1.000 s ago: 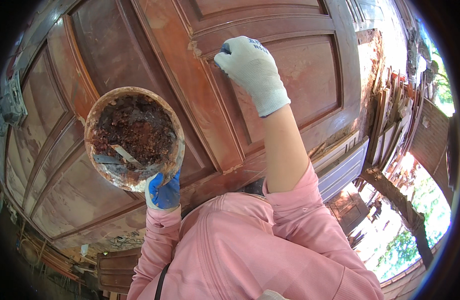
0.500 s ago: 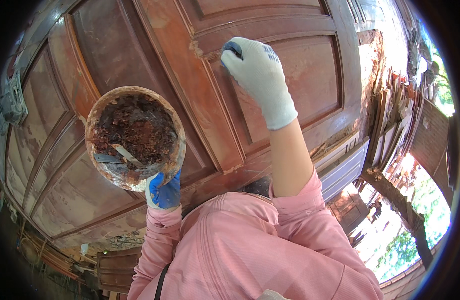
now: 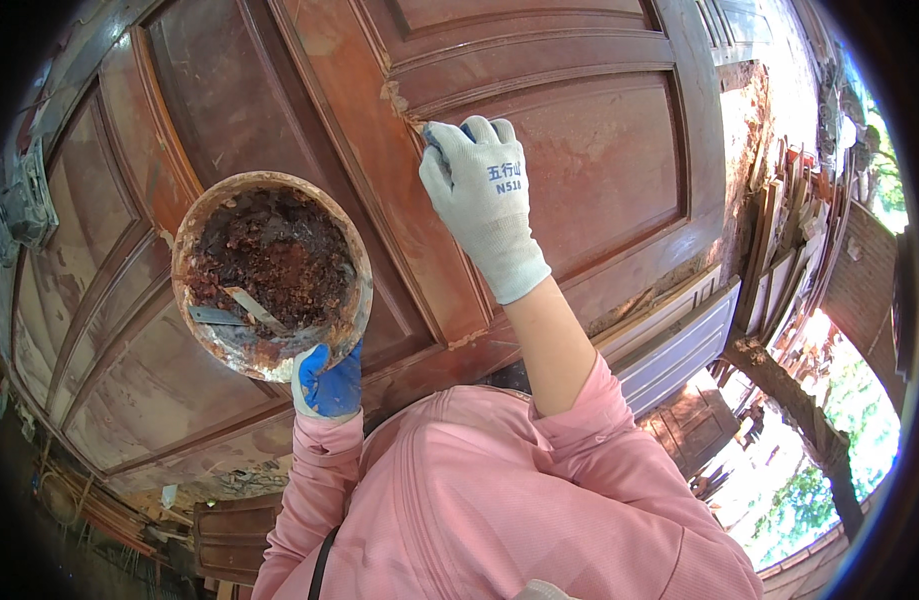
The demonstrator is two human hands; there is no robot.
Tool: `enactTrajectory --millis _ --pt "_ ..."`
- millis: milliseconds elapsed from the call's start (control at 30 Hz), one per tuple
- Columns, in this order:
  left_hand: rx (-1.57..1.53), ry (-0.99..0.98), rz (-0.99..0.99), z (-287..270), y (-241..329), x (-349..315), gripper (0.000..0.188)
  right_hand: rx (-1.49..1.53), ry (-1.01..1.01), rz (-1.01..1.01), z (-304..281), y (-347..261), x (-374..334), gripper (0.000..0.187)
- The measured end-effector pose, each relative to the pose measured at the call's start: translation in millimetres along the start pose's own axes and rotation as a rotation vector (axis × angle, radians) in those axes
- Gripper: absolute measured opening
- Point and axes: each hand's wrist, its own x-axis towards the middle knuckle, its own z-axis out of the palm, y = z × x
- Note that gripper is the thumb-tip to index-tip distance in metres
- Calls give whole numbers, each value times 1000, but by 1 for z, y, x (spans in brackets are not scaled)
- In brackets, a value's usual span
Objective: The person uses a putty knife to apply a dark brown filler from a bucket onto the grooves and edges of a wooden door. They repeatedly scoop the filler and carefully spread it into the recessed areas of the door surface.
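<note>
My left hand (image 3: 329, 382), in a white glove with a blue coated palm, grips the lower rim of a round, crusted bowl (image 3: 351, 225). Dark reddish-brown crumbly paste (image 3: 269, 250) fills the bowl. Two flat blades lie in it: a pale strip (image 3: 256, 311) and a bluish-grey one (image 3: 217, 317). My right hand (image 3: 476, 190), gloved alike, is closed with its fingertips down at the corner of a panel moulding on a brown wooden door (image 3: 379, 180). Whatever those fingers hold is hidden. Beside them, a light-brown filler patch (image 3: 392, 97) marks the wood.
The panelled door lies flat before me. A dusty, clear plastic-looking item (image 3: 24, 200) rests at its far left. Stacked boards (image 3: 779, 230) and a greyish panel (image 3: 674, 345) stand to the right. A rough wooden post (image 3: 794, 400) slants at the lower right.
My right hand has come down and a little left, turning so the glove's back faces up, with fingertips now at the moulding. The left hand and bowl stay nearly where they were.
</note>
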Motion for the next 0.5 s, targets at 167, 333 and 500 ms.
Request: enactTrajectory --millis 167,333,500 --pt "-6 26 1 5 0 0 75 62 99 76 1 6 2 21" --pt "-25 34 -10 -3 -1 -1 76 -19 -27 15 -2 2 4 14" --pt "-47 29 -3 -3 -3 -1 76 51 12 45 2 7 6 15"
